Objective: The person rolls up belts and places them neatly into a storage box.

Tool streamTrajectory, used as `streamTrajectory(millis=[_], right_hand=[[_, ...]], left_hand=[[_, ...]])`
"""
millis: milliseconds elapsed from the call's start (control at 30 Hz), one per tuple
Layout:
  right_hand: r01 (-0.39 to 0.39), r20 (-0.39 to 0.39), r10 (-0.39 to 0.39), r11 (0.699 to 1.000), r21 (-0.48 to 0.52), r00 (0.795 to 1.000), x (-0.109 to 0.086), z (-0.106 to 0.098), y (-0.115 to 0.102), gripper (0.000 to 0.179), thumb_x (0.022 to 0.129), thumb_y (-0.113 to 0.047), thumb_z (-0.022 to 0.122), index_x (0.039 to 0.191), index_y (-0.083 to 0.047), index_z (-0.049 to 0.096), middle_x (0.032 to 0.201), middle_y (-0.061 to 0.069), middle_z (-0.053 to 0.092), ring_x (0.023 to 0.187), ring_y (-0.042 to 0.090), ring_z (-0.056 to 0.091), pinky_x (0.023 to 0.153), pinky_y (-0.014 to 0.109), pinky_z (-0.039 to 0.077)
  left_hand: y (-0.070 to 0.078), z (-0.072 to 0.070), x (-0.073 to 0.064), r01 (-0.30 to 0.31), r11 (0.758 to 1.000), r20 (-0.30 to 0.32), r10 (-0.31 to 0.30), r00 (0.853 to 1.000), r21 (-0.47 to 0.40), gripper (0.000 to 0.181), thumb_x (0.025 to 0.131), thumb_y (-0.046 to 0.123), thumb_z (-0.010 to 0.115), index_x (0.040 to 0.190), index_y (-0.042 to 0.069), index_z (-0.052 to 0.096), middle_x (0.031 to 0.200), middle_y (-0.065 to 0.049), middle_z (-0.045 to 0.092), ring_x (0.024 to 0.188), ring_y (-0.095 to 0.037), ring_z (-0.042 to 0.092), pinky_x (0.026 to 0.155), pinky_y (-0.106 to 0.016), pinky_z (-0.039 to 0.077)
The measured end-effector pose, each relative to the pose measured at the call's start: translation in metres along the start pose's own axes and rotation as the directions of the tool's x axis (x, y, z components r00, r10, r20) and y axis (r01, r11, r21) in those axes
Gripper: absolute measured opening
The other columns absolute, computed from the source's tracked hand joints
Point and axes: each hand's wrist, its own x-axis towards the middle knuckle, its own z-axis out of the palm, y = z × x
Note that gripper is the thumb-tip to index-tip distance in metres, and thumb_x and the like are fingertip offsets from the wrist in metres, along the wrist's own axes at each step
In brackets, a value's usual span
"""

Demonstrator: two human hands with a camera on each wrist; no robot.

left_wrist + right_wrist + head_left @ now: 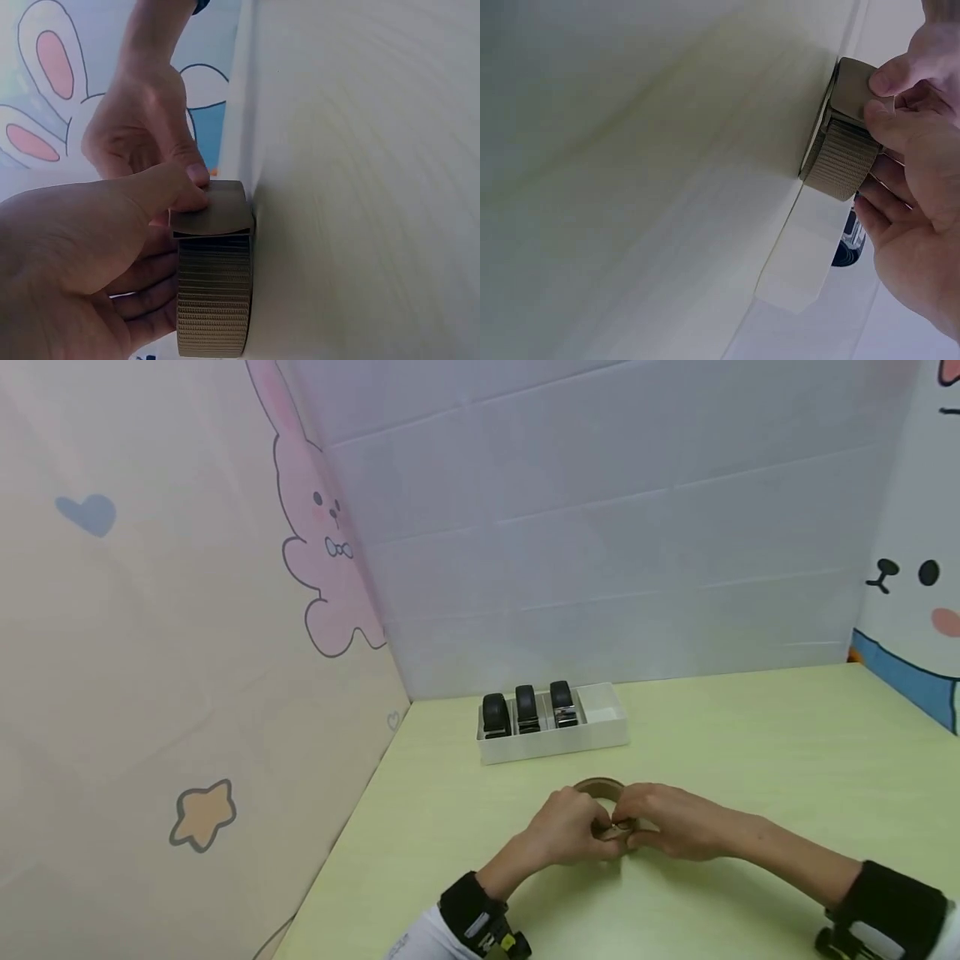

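Note:
A khaki webbing belt (600,788) with a plain plate buckle (214,208) stands on its edge on the table, coiled into a ring. My left hand (573,828) grips it from the left, thumb on the face of the buckle and fingers behind, inside the ring. From the right my right hand (671,821) pinches the same buckle, its thumb (889,126) close beside the left thumb (892,75). Ribbed webbing (214,300) shows next to the buckle in both wrist views. In the head view the hands hide much of the ring's near side.
Behind the hands, a white divided box (555,742) holds several rolled black belts (527,706) with shiny buckles; its right compartment (600,703) shows bare. The pale yellow table (750,735) meets a white backdrop (600,527) behind and a printed curtain (187,693) at left.

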Motion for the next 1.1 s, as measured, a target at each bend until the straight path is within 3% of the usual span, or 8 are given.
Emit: streamTrajectory(millis=[167, 333, 400, 500, 567, 633, 900, 1100], right_hand=[[-0.026, -0.315, -0.004, 0.995, -0.092, 0.949, -0.001, -0.006, 0.003, 0.037, 0.088, -0.002, 0.094, 0.121, -0.011, 0.078, 0.116, 0.001, 0.081, 0.102, 0.02, 0.076, 0.086, 0.035, 0.064], [-0.331, -0.395, 0.377, 0.926, 0.183, 0.838, 0.001, -0.019, -0.002, 0.019, 0.101, -0.011, 0.083, 0.119, -0.006, 0.081, 0.11, 0.003, 0.085, 0.093, 0.012, 0.079, 0.082, 0.031, 0.064], [-0.405, -0.236, 0.544, 0.795, 0.451, 0.805, 0.002, -0.025, -0.004, 0.028, 0.11, -0.019, 0.074, 0.13, 0.001, 0.077, 0.118, 0.007, 0.084, 0.099, 0.009, 0.08, 0.088, 0.028, 0.065], [-0.418, 0.018, 0.623, 0.503, 0.756, 0.782, 0.004, -0.032, -0.004, 0.049, 0.118, -0.026, 0.063, 0.148, 0.013, 0.062, 0.129, 0.011, 0.08, 0.109, 0.01, 0.08, 0.1, 0.028, 0.066], [-0.382, 0.101, 0.607, 0.353, 0.854, 0.788, 0.005, -0.034, -0.003, 0.055, 0.119, -0.024, 0.06, 0.153, 0.018, 0.053, 0.132, 0.01, 0.078, 0.114, 0.014, 0.08, 0.105, 0.029, 0.065], [-0.354, 0.125, 0.594, 0.286, 0.891, 0.795, 0.006, -0.034, -0.002, 0.056, 0.119, -0.023, 0.06, 0.154, 0.02, 0.05, 0.131, 0.006, 0.076, 0.115, 0.015, 0.08, 0.106, 0.029, 0.064], [-0.313, 0.133, 0.634, 0.181, 0.933, 0.762, 0.009, -0.032, 0.001, 0.03, 0.117, -0.022, 0.065, 0.134, 0.002, 0.073, 0.124, -0.002, 0.077, 0.113, 0.012, 0.079, 0.104, 0.026, 0.064], [-0.306, 0.085, 0.647, 0.237, 0.922, 0.758, 0.006, -0.03, 0.003, 0.018, 0.116, -0.017, 0.067, 0.119, -0.005, 0.079, 0.118, -0.004, 0.075, 0.109, 0.009, 0.077, 0.101, 0.023, 0.064]], left_hand=[[-0.01, -0.001, -0.002, 0.061, 0.977, -0.104, -0.084, 0.991, -0.206, 0.024, 0.098, 0.019, 0.084, 0.075, 0.016, 0.077, 0.059, 0.014, 0.055, 0.052, 0.013, 0.035, 0.054, -0.009, 0.029], [-0.015, -0.008, 0.0, 0.156, 0.809, -0.174, -0.302, 0.937, -0.567, 0.013, 0.101, 0.023, 0.084, 0.098, 0.012, 0.09, 0.087, 0.003, 0.083, 0.071, 0.008, 0.065, 0.064, -0.015, 0.053], [-0.014, -0.01, 0.001, 0.168, 0.724, -0.17, -0.369, 0.914, -0.669, 0.016, 0.102, 0.026, 0.084, 0.106, 0.011, 0.091, 0.097, 0.0, 0.086, 0.08, 0.004, 0.072, 0.071, -0.018, 0.058], [-0.012, -0.011, 0.003, 0.163, 0.656, -0.166, -0.409, 0.897, -0.737, 0.02, 0.103, 0.028, 0.085, 0.114, 0.012, 0.09, 0.108, -0.001, 0.088, 0.091, 0.002, 0.075, 0.079, -0.02, 0.06], [-0.011, -0.01, 0.004, 0.147, 0.651, -0.176, -0.404, 0.898, -0.744, 0.021, 0.103, 0.028, 0.085, 0.115, 0.011, 0.089, 0.11, -0.002, 0.088, 0.096, 0.002, 0.075, 0.081, -0.02, 0.06], [-0.011, -0.009, 0.004, 0.131, 0.658, -0.186, -0.389, 0.902, -0.741, 0.021, 0.103, 0.027, 0.084, 0.115, 0.011, 0.089, 0.11, -0.004, 0.088, 0.098, 0.002, 0.075, 0.081, -0.019, 0.06], [-0.01, -0.006, 0.006, 0.05, 0.693, -0.2, -0.276, 0.94, -0.719, 0.023, 0.103, 0.023, 0.086, 0.121, 0.009, 0.089, 0.116, -0.009, 0.089, 0.1, 0.002, 0.074, 0.076, -0.019, 0.059], [-0.013, -0.003, 0.008, 0.042, 0.709, -0.182, -0.237, 0.954, -0.704, 0.024, 0.102, 0.023, 0.086, 0.122, 0.011, 0.089, 0.117, -0.006, 0.089, 0.101, 0.003, 0.076, 0.081, -0.021, 0.062]])
